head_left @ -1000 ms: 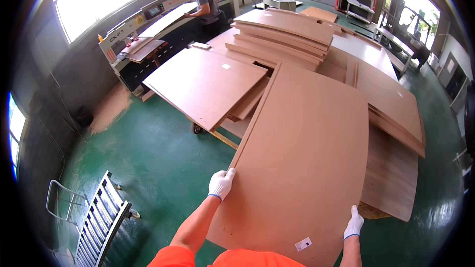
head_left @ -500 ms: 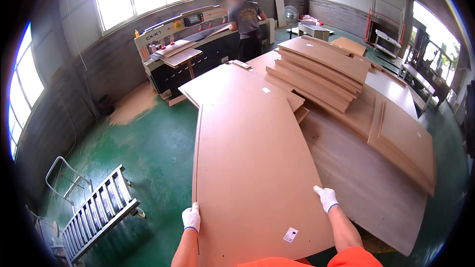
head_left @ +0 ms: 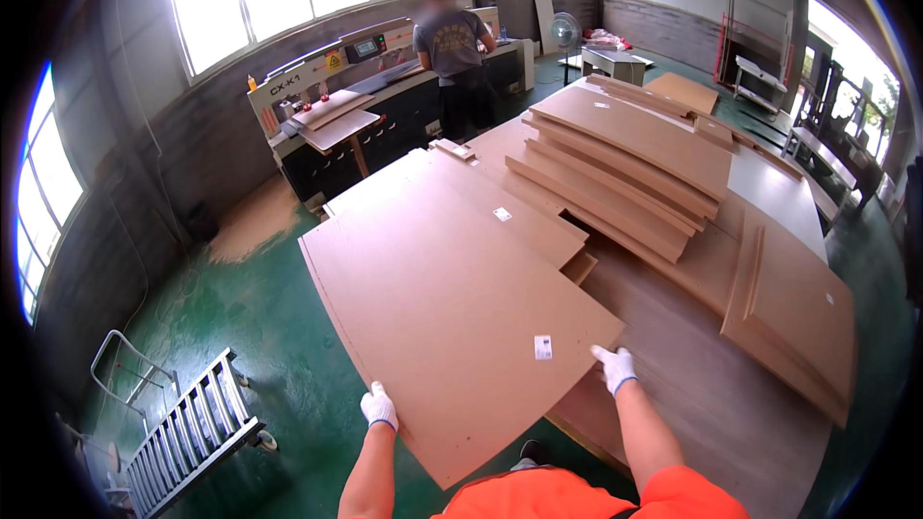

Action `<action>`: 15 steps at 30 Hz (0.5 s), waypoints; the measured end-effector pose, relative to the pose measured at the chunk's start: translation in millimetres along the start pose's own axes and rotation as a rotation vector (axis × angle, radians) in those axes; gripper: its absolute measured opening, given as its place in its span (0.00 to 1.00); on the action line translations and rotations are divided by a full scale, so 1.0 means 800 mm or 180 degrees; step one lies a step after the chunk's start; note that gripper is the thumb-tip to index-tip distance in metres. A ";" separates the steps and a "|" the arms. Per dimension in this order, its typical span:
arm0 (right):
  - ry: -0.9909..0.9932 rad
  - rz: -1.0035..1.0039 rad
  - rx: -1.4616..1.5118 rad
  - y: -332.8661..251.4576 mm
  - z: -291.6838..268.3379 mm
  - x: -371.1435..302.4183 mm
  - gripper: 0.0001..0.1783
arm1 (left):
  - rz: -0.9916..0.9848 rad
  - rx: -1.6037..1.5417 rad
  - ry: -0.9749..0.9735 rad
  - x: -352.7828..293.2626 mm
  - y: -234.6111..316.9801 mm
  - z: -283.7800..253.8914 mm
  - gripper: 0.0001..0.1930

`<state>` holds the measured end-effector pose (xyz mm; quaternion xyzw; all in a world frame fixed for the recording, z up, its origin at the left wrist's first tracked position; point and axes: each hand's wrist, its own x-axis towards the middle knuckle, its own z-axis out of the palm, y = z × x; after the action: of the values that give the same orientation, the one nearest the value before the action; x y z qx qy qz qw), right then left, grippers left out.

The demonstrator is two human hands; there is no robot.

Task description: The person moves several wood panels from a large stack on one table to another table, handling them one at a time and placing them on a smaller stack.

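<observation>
A large tan wooden panel [head_left: 442, 317] lies slanted in front of me, its far part over other boards and its near corner out over the floor. My left hand [head_left: 380, 407], in a white knit glove, grips its left edge near that corner. My gloved right hand [head_left: 615, 366] is closed on its right corner, thumb on top and fingers hidden below. A small white label [head_left: 543, 347] is stuck on the panel between my hands. Another labelled board [head_left: 538, 231] lies just beyond it.
Stacked boards [head_left: 615, 173] rise at the right on a broad brown sheet [head_left: 673, 365]. A roller cart [head_left: 192, 418] stands on the green floor at lower left. A person [head_left: 452, 48] stands with their back to me at a long machine [head_left: 332, 67]. Sawdust [head_left: 255, 221] lies beside it.
The panel has turned, its near end swinging left and its far end shifting left. Its right corner now sits at my right hand. The person has moved left along the machine.
</observation>
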<state>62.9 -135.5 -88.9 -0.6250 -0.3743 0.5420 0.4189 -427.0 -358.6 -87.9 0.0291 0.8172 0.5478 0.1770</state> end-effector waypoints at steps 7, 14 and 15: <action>-0.0312 0.0188 -0.0147 -0.043 0.174 0.036 0.21 | 0.0246 0.0997 -0.0089 0.063 0.073 0.125 0.27; -0.0351 -0.0270 -0.0701 -0.071 0.206 0.099 0.21 | 0.0165 0.0466 -0.0010 0.103 0.133 0.216 0.28; -0.0658 0.0019 -0.1010 -0.087 0.203 0.085 0.21 | 0.0179 0.0535 -0.0007 0.116 0.139 0.222 0.28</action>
<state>-90.4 -27.7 -58.8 -0.6252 -0.4943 0.5388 0.2728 -473.0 -134.4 -70.8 0.0674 0.8590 0.4819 0.1593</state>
